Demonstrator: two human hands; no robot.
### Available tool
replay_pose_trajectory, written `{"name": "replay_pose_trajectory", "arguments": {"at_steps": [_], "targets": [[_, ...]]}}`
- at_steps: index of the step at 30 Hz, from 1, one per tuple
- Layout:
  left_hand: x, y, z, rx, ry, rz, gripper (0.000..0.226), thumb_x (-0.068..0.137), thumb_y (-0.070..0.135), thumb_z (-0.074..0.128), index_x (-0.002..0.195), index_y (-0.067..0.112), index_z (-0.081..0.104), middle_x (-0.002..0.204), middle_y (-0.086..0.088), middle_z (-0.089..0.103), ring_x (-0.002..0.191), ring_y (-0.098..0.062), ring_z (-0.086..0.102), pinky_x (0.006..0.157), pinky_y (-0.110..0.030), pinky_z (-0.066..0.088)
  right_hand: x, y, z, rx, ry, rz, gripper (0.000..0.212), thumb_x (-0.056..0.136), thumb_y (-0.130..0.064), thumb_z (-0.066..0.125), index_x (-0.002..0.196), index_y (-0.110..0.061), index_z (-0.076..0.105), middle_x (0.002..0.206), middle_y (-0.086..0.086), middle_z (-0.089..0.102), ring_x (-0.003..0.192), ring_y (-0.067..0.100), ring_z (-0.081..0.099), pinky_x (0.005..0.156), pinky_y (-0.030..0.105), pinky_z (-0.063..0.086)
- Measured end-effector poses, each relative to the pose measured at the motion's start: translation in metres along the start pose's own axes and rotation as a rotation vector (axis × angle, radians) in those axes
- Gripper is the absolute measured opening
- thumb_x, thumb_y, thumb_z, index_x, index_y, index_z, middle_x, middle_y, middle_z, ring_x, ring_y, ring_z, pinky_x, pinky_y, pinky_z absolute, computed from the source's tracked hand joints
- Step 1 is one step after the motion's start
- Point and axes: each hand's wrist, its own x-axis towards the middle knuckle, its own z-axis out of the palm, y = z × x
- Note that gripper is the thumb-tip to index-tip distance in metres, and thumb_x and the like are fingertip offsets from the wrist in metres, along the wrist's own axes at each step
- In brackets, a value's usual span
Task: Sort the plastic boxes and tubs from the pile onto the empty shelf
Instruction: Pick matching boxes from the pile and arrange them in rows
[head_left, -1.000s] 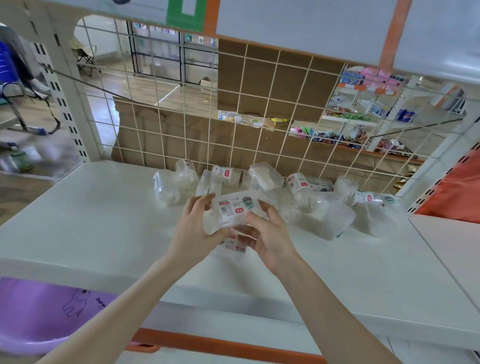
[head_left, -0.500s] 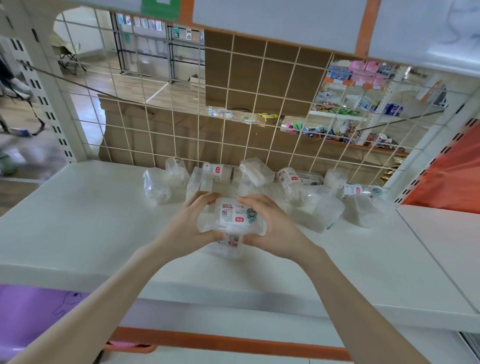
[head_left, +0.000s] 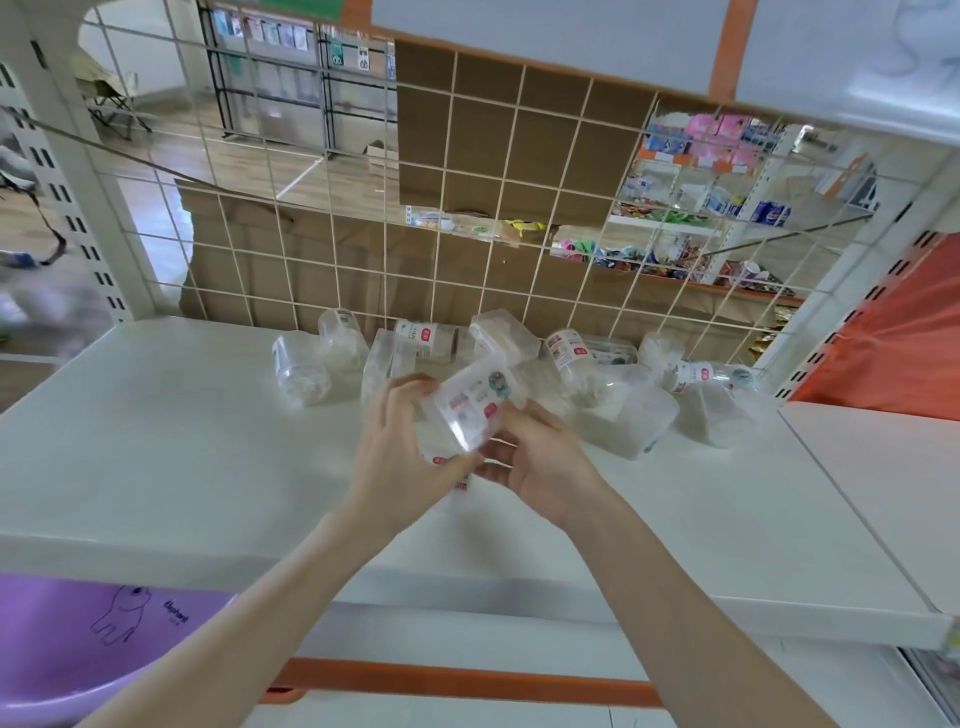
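A: Task thing first. Where is it?
B: Clear box (head_left: 470, 402), white label with red tags facing up, tilted. It is off the shelf (head_left: 156, 441), held just in front of the pile (head_left: 571, 374).
A: Left grip (head_left: 400, 441)?
B: Grasping the box. Fingers curl over its left end, thumb underneath.
A: Right grip (head_left: 540, 462)?
B: Also on the box, from the right and below. Fingertips (head_left: 522, 415) touch its near right edge, and the other fingers curl under it.
A: Anything below the hands?
B: Another clear box (head_left: 441, 460), only a red label showing. Mostly hidden, so I can't tell how it lies.
A: The pile?
B: Clear tubs and boxes lying on their sides along the back of the shelf, against the wire grid (head_left: 467, 208). Round tub (head_left: 301, 369) is at the left end. Lidded box (head_left: 504, 338) sits tilted on top in the middle. Big tub (head_left: 634, 415) is on the right, tipped over.
A: Shelf?
B: White, bare at the front and on the left side.
A: Background?
B: Brown cardboard (head_left: 519, 130) behind the grid. Purple basin (head_left: 78, 639) on the level below, at left, with a line drawing on it. Orange strip (head_left: 467, 680) along the lower shelf edge. Stocked shelves (head_left: 701, 218) far right through the grid, blurry.
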Motion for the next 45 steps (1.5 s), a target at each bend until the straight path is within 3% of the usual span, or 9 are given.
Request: {"name": "replay_pose_trajectory", "arguments": {"at_steps": [4, 8, 13, 18, 22, 25, 34, 37, 45], "targets": [[-0.010, 0.002, 0.003, 0.047, -0.103, 0.173, 0.053, 0.065, 0.042, 0.061, 0.108, 0.019, 0.041, 0.114, 0.007, 0.042, 0.104, -0.012, 0.044, 0.087, -0.016, 0.035, 0.009, -0.006, 0.003, 0.165, 0.051, -0.057, 0.022, 0.094, -0.003, 0.044, 0.109, -0.013, 0.057, 0.092, 0.007, 0.067, 0.076, 0.020, 0.063, 0.062, 0.033, 0.052], [-0.001, -0.008, -0.014, 0.035, -0.217, 0.159, 0.062, 0.066, 0.045, 0.061, 0.120, 0.025, 0.037, 0.122, 0.013, 0.037, 0.115, -0.006, 0.039, 0.096, -0.008, 0.026, 0.014, -0.014, -0.010, -0.229, 0.059, -0.135, 0.027, 0.092, -0.008, 0.054, 0.118, -0.014, 0.052, 0.105, 0.007, 0.063, 0.085, 0.017, 0.062, 0.072, 0.033, 0.050], [0.021, -0.009, -0.033, -0.022, -0.464, 0.101, 0.070, 0.059, 0.055, 0.061, 0.124, 0.050, 0.036, 0.123, 0.033, 0.032, 0.117, 0.018, 0.027, 0.096, 0.000, 0.020, 0.008, -0.019, -0.012, -0.529, -0.249, -0.159, 0.021, 0.089, -0.003, 0.056, 0.098, -0.021, 0.063, 0.090, -0.004, 0.069, 0.081, 0.010, 0.066, 0.076, 0.023, 0.053], [0.023, -0.015, -0.035, 0.053, -0.524, 0.084, 0.079, 0.054, 0.060, 0.058, 0.126, 0.029, 0.046, 0.113, 0.025, 0.042, 0.107, 0.006, 0.039, 0.089, 0.003, 0.023, 0.009, -0.012, -0.007, -0.664, -0.180, -0.213, 0.021, 0.087, -0.011, 0.062, 0.099, -0.028, 0.060, 0.099, -0.006, 0.064, 0.092, 0.010, 0.063, 0.082, 0.027, 0.052], [0.017, -0.021, -0.031, 0.047, -0.427, 0.016, 0.085, 0.052, 0.059, 0.058, 0.125, 0.015, 0.052, 0.107, 0.025, 0.042, 0.098, 0.014, 0.038, 0.084, 0.006, 0.024, 0.003, -0.010, -0.011, -0.983, -0.163, -0.352, 0.052, 0.077, -0.017, 0.074, 0.123, -0.028, 0.051, 0.117, -0.010, 0.046, 0.107, 0.003, 0.049, 0.088, 0.008, 0.040], [0.013, -0.021, -0.029, 0.022, -0.399, -0.020, 0.085, 0.052, 0.060, 0.058, 0.124, 0.016, 0.052, 0.106, 0.027, 0.041, 0.096, 0.020, 0.036, 0.083, 0.006, 0.024, 0.003, -0.001, -0.016, -1.203, -0.192, -0.452, 0.072, 0.071, -0.018, 0.078, 0.134, -0.020, 0.045, 0.122, -0.007, 0.039, 0.115, 0.010, 0.040, 0.097, 0.016, 0.031], [-0.009, -0.043, -0.014, 0.183, -0.521, -0.034, 0.091, 0.055, 0.065, 0.049, 0.131, 0.016, 0.047, 0.130, 0.008, 0.043, 0.124, -0.013, 0.031, 0.097, -0.032, 0.035, -0.006, 0.027, -0.042, -1.208, 0.063, -0.457, 0.066, 0.059, -0.032, 0.064, 0.123, -0.015, 0.057, 0.113, -0.011, 0.044, 0.109, 0.013, 0.048, 0.091, 0.009, 0.031], [-0.019, -0.050, -0.013, 0.252, -0.634, -0.071, 0.090, 0.054, 0.064, 0.040, 0.135, 0.025, 0.041, 0.143, 0.004, 0.032, 0.129, -0.016, 0.026, 0.103, -0.032, 0.029, -0.013, 0.036, -0.056, -1.170, 0.143, -0.405, 0.061, 0.063, -0.028, 0.072, 0.121, -0.016, 0.057, 0.111, -0.008, 0.047, 0.106, 0.014, 0.051, 0.088, 0.011, 0.035], [-0.022, -0.051, -0.015, 0.292, -0.606, -0.066, 0.068, 0.065, 0.052, 0.042, 0.124, 0.021, 0.056, 0.124, -0.007, 0.054, 0.108, -0.034, 0.052, 0.087, -0.040, 0.042, -0.024, 0.058, -0.076, -1.128, 0.392, -0.351, 0.061, 0.058, -0.031, 0.063, 0.117, -0.016, 0.059, 0.108, -0.008, 0.049, 0.104, 0.021, 0.052, 0.082, 0.017, 0.036]]}}
